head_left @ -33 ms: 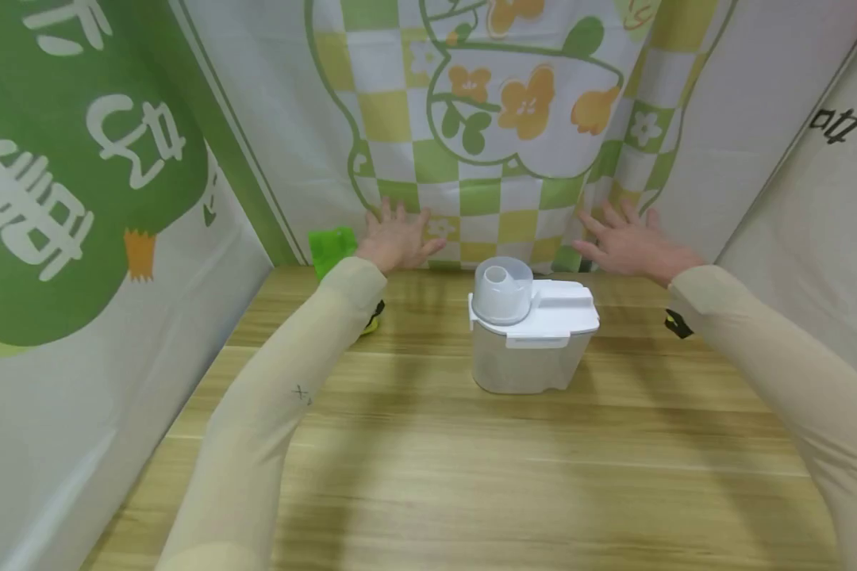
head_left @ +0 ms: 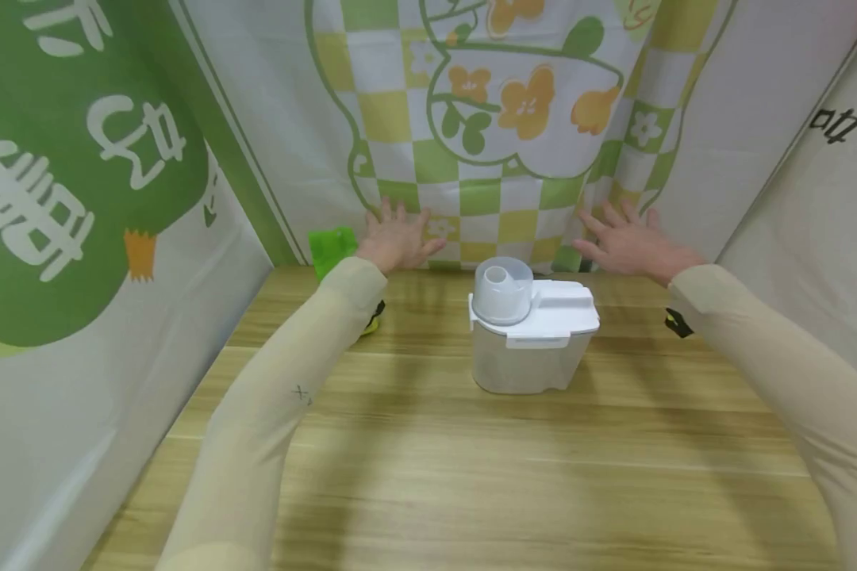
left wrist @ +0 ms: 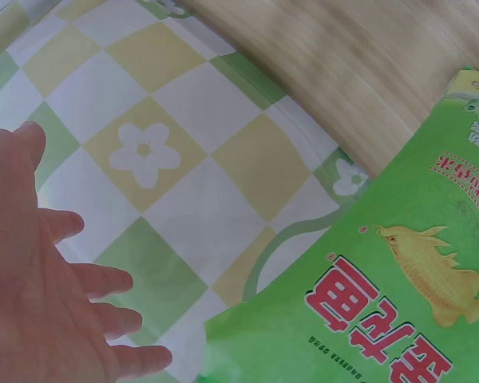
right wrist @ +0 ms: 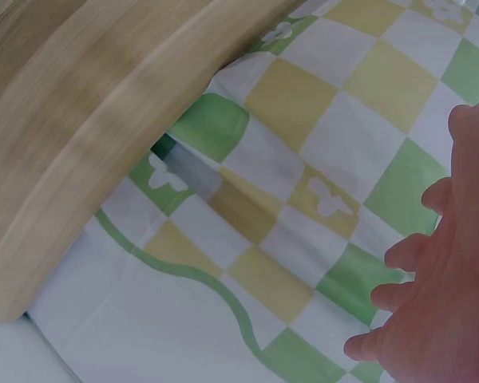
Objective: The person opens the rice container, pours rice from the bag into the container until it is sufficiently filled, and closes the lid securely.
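In the head view a see-through container [head_left: 524, 365] with a white lid [head_left: 564, 308] stands upright on the table. A clear cup [head_left: 503, 297] sits over the lid's left part. Beyond it to the left, my left hand [head_left: 396, 238] reaches toward the back cloth, fingers spread and holding nothing. My right hand [head_left: 632, 244] is likewise spread before the cloth, to the container's right. Whether either hand touches the cloth I cannot tell. A green bag [left wrist: 383, 287] printed with a golden fish lies close to my left hand; the sleeve hides much of it in the head view.
The wood-grain table [head_left: 514, 492] ends at a checkered cloth [head_left: 521, 194] hanging behind. Printed cloth [head_left: 78, 182] also walls the left side, and a pale one [head_left: 821, 238] the right. Small black-and-yellow items [head_left: 678, 323] show beside each forearm.
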Available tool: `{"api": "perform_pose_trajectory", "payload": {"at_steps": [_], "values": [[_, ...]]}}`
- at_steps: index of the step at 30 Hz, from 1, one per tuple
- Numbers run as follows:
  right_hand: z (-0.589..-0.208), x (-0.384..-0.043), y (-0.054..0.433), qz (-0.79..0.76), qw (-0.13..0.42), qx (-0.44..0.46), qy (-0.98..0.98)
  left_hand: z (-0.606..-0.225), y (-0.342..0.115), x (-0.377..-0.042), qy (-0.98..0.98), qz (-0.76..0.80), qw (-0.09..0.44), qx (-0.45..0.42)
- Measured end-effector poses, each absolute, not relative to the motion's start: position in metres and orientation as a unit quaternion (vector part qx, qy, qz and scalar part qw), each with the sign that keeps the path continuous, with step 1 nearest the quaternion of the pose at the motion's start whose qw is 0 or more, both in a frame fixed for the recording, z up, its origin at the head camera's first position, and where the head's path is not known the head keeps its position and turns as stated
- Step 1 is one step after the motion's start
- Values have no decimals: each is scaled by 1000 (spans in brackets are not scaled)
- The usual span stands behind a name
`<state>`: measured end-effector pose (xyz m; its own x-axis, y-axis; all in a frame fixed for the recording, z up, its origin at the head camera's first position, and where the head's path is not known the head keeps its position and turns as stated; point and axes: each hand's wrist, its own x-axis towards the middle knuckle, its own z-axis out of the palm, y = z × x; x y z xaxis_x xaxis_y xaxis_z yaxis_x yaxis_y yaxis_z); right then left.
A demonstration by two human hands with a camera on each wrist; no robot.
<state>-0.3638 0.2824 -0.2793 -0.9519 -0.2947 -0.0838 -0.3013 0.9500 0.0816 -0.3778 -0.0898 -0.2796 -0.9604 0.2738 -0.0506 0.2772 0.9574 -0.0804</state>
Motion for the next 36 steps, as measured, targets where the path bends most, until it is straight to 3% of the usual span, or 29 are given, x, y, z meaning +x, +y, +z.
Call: {"api": "perform_pose_trajectory", "payload": {"at_steps": [12, 29, 36], "values": [[-283, -363, 288, 44, 51, -148, 987, -280, -91, -373, 988, -15, 11, 152], [-291, -348, 289, -28, 14, -170, 985, -289, -91, -368, 984, 52, -3, 169], [-288, -338, 289, -69, 29, -179, 981, -293, -90, -366, 980, 88, -8, 179]]}}
